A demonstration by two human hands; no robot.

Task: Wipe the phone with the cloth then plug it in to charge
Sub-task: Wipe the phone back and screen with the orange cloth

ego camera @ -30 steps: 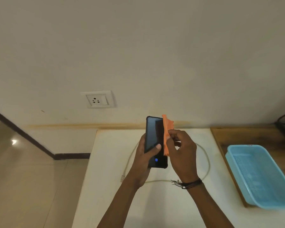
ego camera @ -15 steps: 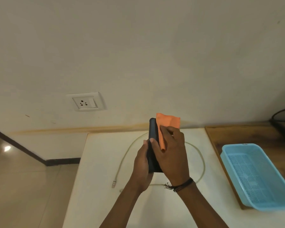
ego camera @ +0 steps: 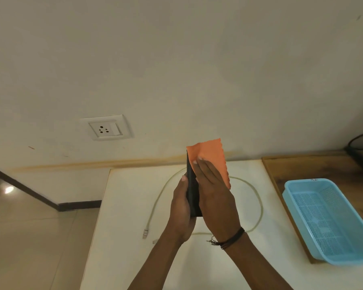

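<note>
Tabletop (ego camera: pixel 134 227) carries a looped charging cable (ego camera: pixel 258 197) w/ its plug end (ego camera: pixel 145 234) near the left edge; blue basket (ego camera: pixel 331 222) on the right. Phone (ego camera: pixel 192 195) is held upright above the tabletop, edge-on to the camera, left hand (ego camera: pixel 181 208) clamped round it. Right hand (ego camera: pixel 215 197) lies flat, fingers together, pressing the orange cloth (ego camera: pixel 211 155) onto the phone's face.

Risk: phone is gripped by its edges only, so hard side pressure could twist it out & drop it; loose cloth top could slip.

Vs 1 s ago: screen faced the camera, cloth pinched at the edge; now phone is turned, palm flat on the cloth.

left hand (ego camera: pixel 181 208) grips phone (ego camera: pixel 192 193) | right hand (ego camera: pixel 216 197) presses cloth (ego camera: pixel 213 155), seemingly flat
</note>
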